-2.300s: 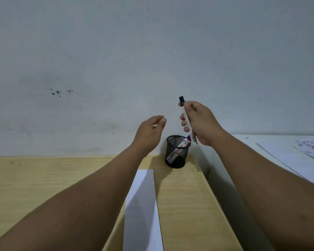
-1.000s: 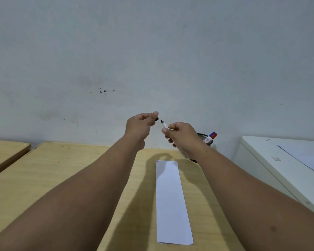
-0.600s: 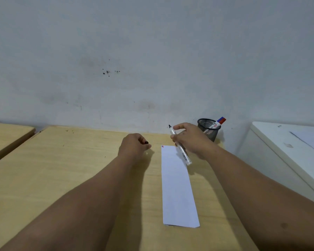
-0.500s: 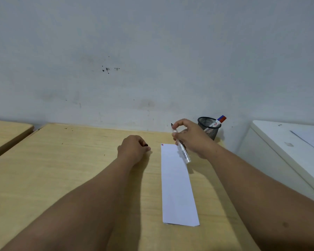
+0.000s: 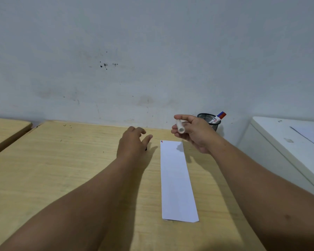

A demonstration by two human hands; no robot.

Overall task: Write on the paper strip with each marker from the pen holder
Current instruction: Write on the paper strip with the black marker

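Note:
A long white paper strip [image 5: 176,178] lies on the wooden table [image 5: 62,169], with tiny red and blue marks at its far left corner. My right hand [image 5: 196,133] hovers above the strip's far end, shut on a white marker [image 5: 180,128] whose rear end faces the camera; its tip is hidden. My left hand [image 5: 132,142] rests left of the strip with fingers spread. A small black cap [image 5: 145,149] peeks out on the table under its thumb. The black mesh pen holder [image 5: 213,124] stands by the wall behind my right hand, holding a marker with a red and blue end [image 5: 220,116].
A white cabinet [image 5: 279,142] with a paper sheet on top stands right of the table, close to the pen holder. A second wooden table [image 5: 5,129] sits at the far left across a gap. The grey wall runs along the back.
My left hand has spread its fingers over the table, with the black cap below it. My right hand has swung the marker so its rear end points toward me.

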